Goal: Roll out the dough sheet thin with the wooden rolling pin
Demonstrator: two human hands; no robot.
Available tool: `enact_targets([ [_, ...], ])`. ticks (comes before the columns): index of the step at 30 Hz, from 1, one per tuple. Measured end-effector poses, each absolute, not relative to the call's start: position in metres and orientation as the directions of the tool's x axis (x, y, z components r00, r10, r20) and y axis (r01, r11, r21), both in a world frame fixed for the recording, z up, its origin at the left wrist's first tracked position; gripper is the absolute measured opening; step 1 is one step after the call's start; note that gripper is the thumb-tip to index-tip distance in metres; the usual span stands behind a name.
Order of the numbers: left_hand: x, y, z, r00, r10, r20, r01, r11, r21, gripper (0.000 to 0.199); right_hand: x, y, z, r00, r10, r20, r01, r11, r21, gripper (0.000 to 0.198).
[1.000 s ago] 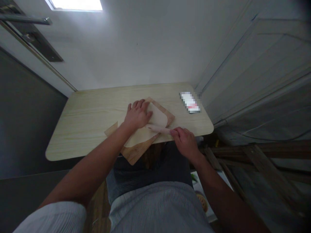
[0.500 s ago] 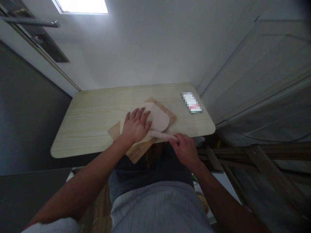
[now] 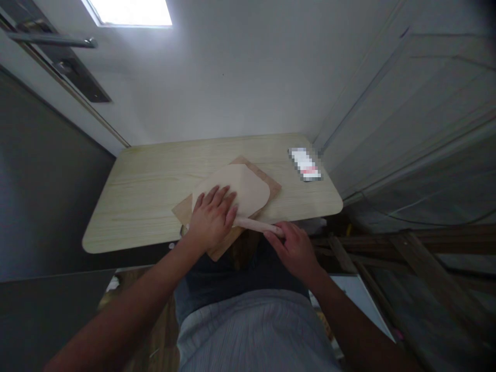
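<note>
Pale sheet [image 3: 248, 186], prob. dough, lies on the brown board [image 3: 273, 182] right in front of you, at 12 o'clock from your body. Board sits skewed on the table [image 3: 135, 181]; its 6 o'clock corner pokes past the near edge.

Your L hand [image 3: 213, 219] is at the sheet's 7 o'clock side, palm down, fingers slightly spread & resting on it. Rolling pin's [image 3: 258, 225] L end runs in by the thumb of that hand; can't tell if the palm bears on it. Your R hand [image 3: 291, 244], at 4 o'clock from the sheet, is wrapped round the pin's R end, thumb lying along it. Phone [image 3: 304, 164] is at abt 2 o'clock, well apart from both hands.

Handling, my guess: sheet's light, soft, floppy, prob. a bit stretchy & easy to tear if pinched at one spot. Best hold = flat palm or spread fingers under a wide part, not fingertips on the rim. Pin looks stiff, slim, fairly light; prob. turns easily in a loose grip, so hold near both ends w/ even pressure. Watch the overhanging corner: pressing hard there could tip the board.
</note>
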State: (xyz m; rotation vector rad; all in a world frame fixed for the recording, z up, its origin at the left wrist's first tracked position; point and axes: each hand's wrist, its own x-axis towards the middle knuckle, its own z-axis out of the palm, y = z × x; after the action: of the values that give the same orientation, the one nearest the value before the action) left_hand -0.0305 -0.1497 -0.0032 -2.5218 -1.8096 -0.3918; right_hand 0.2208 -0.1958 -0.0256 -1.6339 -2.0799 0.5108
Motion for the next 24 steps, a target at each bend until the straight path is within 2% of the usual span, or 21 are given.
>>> enact_targets([
  [11,-0.043,-0.186,-0.015,0.301,0.928,0.22,0.924,-0.34,0.173,0.055,0.218,-0.218,-0.036,-0.194,0.974,0.119,0.752,0.226,-0.62,0.039],
  [17,-0.036,-0.168,0.003,0.305,0.932,0.196,0.921,-0.341,0.19,0.051,0.227,-0.205,-0.036,-0.196,0.972,0.132,0.675,0.231,-0.7,0.037],
  [20,-0.024,-0.13,0.018,0.283,0.931,0.23,0.918,-0.333,0.216,0.051,0.241,-0.174,-0.026,-0.175,0.969,0.175,0.7,0.247,-0.67,0.037],
  [24,-0.001,-0.063,0.025,0.273,0.929,0.25,0.905,-0.336,0.26,0.053,0.263,-0.122,-0.017,-0.213,0.942,0.258,0.758,0.327,-0.565,0.04],
])
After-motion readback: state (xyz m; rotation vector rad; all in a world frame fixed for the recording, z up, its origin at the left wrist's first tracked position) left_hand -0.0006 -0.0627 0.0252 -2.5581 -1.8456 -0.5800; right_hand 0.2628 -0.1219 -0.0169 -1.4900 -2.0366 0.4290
